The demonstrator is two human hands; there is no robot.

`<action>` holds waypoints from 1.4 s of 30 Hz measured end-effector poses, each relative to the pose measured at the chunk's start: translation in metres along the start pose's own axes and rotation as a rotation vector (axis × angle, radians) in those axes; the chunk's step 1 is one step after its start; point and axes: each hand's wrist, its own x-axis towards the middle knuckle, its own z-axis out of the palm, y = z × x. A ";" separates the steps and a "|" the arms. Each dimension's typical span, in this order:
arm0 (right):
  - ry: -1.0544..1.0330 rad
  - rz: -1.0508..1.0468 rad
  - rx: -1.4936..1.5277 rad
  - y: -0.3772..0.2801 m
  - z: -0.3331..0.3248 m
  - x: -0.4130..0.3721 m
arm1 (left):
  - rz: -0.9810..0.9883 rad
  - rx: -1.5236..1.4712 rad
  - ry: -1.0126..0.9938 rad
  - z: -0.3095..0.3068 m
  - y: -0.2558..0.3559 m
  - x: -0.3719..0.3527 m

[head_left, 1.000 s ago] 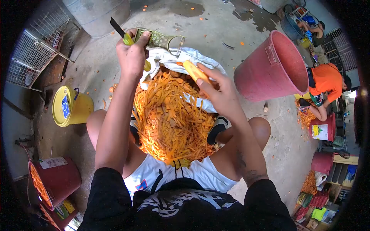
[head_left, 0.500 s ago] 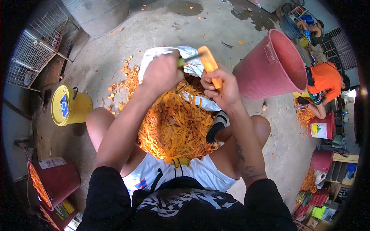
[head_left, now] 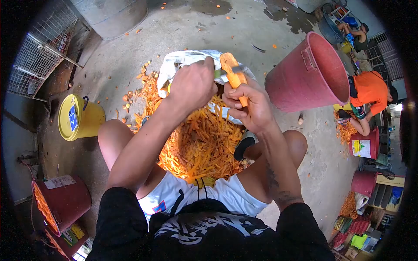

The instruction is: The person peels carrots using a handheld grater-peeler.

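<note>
My left hand (head_left: 191,85) is closed around a green-handled peeling knife (head_left: 217,74), its handle mostly hidden by the fingers. The dark blade crosses the upper part of a peeled orange carrot (head_left: 235,80). My right hand (head_left: 250,102) grips this carrot near its lower end, fingers wrapped round it and the thick end pointing up and away. Below both hands, a large heap of carrot peelings (head_left: 198,143) lies between my legs. A white sack (head_left: 174,58) sits just behind the hands at the far side of the heap.
A tall pink bin (head_left: 289,80) stands at right, a lidded yellow bucket (head_left: 89,117) at left. Red buckets of carrots (head_left: 69,200) are at lower left. Carrot bits (head_left: 128,98) litter the floor. A person in an orange shirt (head_left: 370,91) bends over at far right; another sits behind.
My left hand has moved right, bringing the blade across the carrot. The carrot's upper end has shifted slightly left in my right hand's grip.
</note>
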 end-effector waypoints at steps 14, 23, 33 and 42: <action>0.138 0.063 -0.168 0.003 -0.007 0.003 | 0.048 0.119 -0.077 -0.005 0.014 -0.011; 0.110 0.075 -0.325 -0.002 0.006 -0.004 | -0.239 0.241 -0.088 -0.001 -0.050 0.017; 0.133 0.030 -0.458 0.005 -0.008 0.000 | -0.205 0.159 -0.082 0.015 -0.038 0.012; 0.319 -0.341 -1.275 0.010 -0.013 0.001 | -0.021 0.157 -0.106 0.001 0.004 -0.004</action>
